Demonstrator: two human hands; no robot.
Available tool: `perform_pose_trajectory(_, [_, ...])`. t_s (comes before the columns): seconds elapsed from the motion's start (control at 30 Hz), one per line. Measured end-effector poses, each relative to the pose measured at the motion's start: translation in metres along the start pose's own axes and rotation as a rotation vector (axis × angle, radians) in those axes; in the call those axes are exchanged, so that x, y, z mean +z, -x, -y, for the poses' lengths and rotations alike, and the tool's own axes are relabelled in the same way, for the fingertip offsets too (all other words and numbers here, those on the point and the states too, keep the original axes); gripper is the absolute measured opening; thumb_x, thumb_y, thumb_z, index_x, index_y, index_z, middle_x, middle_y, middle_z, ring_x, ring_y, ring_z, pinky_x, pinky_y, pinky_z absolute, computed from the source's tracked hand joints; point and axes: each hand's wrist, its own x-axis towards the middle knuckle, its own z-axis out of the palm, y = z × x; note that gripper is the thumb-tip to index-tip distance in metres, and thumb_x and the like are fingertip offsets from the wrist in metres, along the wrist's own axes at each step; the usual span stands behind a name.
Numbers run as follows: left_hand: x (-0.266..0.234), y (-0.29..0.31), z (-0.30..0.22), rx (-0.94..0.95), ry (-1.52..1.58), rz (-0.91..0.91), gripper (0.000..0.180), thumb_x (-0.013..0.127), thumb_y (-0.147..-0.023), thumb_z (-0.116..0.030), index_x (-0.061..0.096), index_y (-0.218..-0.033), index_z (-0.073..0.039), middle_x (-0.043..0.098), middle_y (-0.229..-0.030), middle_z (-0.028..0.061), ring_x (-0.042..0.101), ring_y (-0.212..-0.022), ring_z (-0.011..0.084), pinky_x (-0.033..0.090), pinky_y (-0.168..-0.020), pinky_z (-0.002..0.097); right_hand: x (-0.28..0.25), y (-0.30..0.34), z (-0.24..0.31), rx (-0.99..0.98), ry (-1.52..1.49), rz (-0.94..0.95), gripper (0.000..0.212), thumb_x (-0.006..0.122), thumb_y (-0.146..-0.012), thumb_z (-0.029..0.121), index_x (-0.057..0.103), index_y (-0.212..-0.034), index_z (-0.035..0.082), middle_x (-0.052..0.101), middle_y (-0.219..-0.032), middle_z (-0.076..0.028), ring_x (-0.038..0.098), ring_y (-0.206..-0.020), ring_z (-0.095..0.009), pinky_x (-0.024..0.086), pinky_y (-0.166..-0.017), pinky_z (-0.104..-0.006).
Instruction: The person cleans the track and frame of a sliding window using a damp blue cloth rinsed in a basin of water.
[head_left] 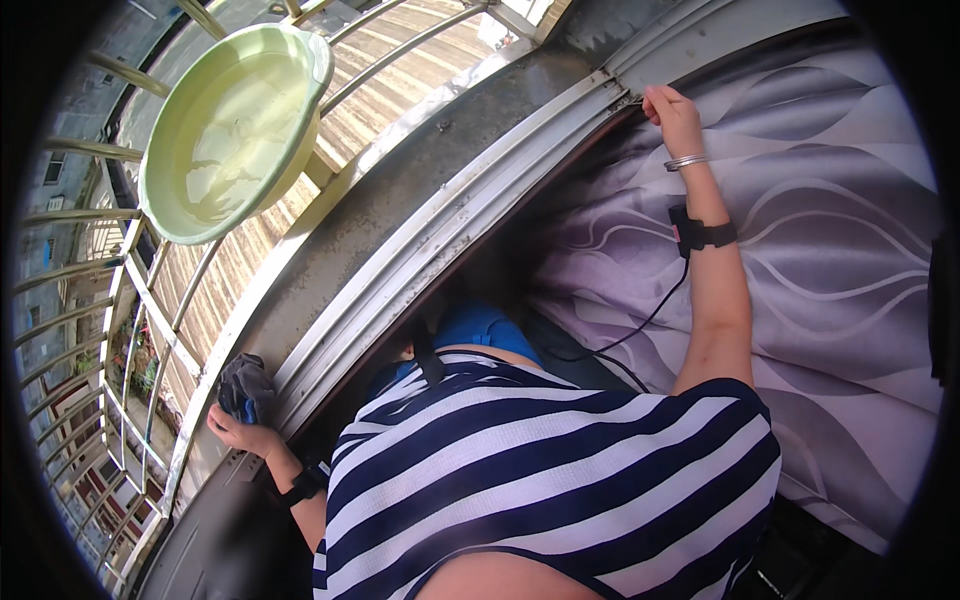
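Note:
My left hand is closed round a bunched dark grey cloth, at the lower left end of the window sill. Up at the far right, my right hand is pinched at the corner of the white window track. A thin tip seems to stick out of its fingers toward the track, too small to name. Bracelets circle that wrist, and a black strap with a cable is on the forearm. A pale green basin with water in it stands outside the sill, at the upper left.
Metal railings curve round the outside ledge, which has a slatted surface. A worn grey sill runs between the ledge and the track. On the right hangs a purple-grey patterned curtain. The cable trails from my right forearm.

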Motion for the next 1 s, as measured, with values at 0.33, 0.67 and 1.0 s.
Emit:
perform_pose_trajectory(0.33, [-0.001,-0.001,-0.004,-0.065,0.101,0.041,0.036,0.047,-0.098,-0.035,0.051,-0.099,0.001,0.053,-0.090,0.0048,0.050,-0.084,0.0137,0.044,-0.079,0.0288,0.044,-0.005,0.046,0.041,-0.737,-0.005,0.026,0.056,-0.095,0.025,0.063,-0.083,0.003,0.060,-0.070,-0.002,0.052,-0.057,-0.007,0.045,-0.055,-0.0207])
perform_pose_trajectory(0.67, [0.033,-0.006,-0.045,-0.344,0.580,0.385,0.047,0.042,-0.099,-0.044,0.056,-0.104,0.001,0.064,-0.100,0.0120,0.064,-0.090,0.0214,0.051,-0.084,0.0348,0.168,-0.006,0.228,-0.678,-0.371,0.391,0.024,0.057,-0.094,0.023,0.066,-0.100,0.001,0.067,-0.084,-0.005,0.059,-0.075,-0.011,0.048,-0.071,-0.0237])
perform_pose_trajectory(1.0, [0.088,0.000,-0.130,-0.549,0.877,0.667,0.061,0.033,-0.099,-0.050,0.045,-0.133,0.000,0.056,-0.126,0.0149,0.056,-0.115,0.0266,0.043,-0.102,0.0405,0.323,-0.022,0.301,-0.992,0.461,0.690,0.037,0.056,-0.089,0.022,0.055,-0.123,0.009,0.065,-0.103,-0.020,0.063,-0.094,-0.034,0.050,-0.082,-0.0402])
